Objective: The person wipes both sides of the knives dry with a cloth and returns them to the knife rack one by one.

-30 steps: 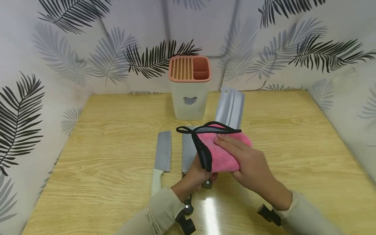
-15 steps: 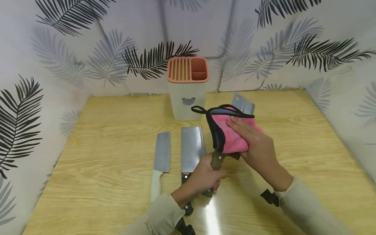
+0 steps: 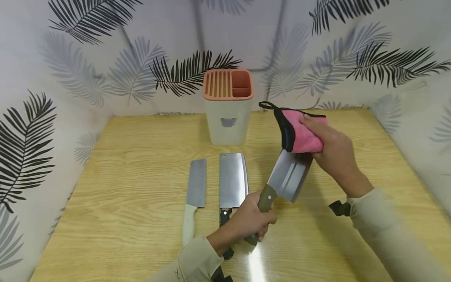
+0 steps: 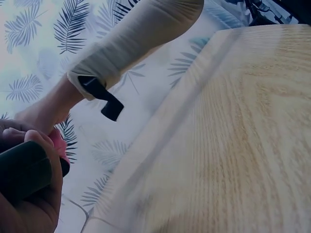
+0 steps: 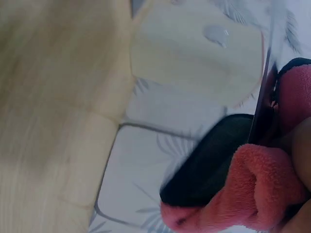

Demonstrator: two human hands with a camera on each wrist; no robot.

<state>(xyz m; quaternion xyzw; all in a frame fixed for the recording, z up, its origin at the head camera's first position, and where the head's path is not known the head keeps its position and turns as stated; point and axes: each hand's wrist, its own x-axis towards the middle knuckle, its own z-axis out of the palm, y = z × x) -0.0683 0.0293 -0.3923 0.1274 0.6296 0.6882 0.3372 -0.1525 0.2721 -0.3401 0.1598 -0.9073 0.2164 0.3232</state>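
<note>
In the head view my left hand grips the olive-green handle of a cleaver, its blade slanting up to the right above the table. My right hand holds a folded pink cloth with black trim round the upper end of that blade, hiding its tip. The right wrist view shows the pink cloth on both sides of the blade. In the left wrist view the dark green handle lies within my left fingers.
A black-handled cleaver lies on the wooden table, partly under my left forearm. Left of it is a knife with a pale green handle. At the back stands a white knife holder with an orange slotted top.
My right hand and the cloth have moved up and right along the blade, uncovering its lower part. My left hand has shifted slightly right with the cleaver, exposing the black-handled cleaver.
</note>
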